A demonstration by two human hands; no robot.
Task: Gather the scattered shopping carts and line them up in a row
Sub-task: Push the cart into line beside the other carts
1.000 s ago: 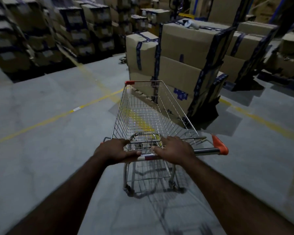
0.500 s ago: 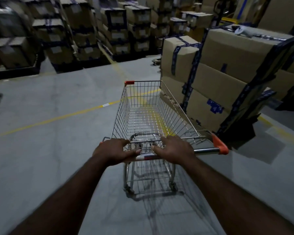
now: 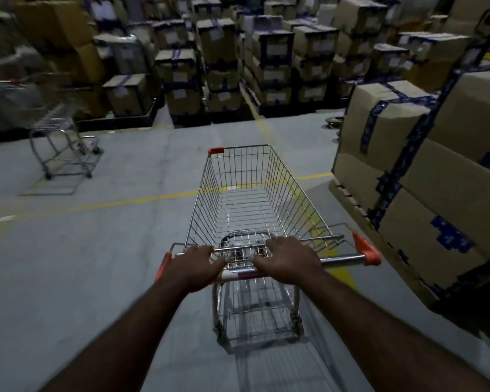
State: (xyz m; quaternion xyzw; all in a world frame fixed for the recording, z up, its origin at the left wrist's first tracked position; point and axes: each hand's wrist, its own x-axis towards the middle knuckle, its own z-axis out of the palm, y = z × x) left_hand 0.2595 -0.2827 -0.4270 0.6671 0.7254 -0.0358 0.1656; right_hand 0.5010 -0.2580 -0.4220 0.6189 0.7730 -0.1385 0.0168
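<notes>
An empty wire shopping cart (image 3: 255, 199) with orange corner caps stands straight in front of me on the grey warehouse floor. My left hand (image 3: 194, 264) and my right hand (image 3: 287, 257) both grip its handle bar, close together near the middle. A second shopping cart (image 3: 64, 142), blurred, stands apart at the far left near the stacked boxes.
A pallet of tall taped cardboard boxes (image 3: 425, 171) is close on the right of the cart. Rows of stacked boxes (image 3: 238, 66) line the back. A yellow floor line (image 3: 111, 205) crosses under the cart. Open floor lies to the left.
The cart and my view have swung to the left. The box pallet has shifted to the right edge, and the second cart has come into view at the left.
</notes>
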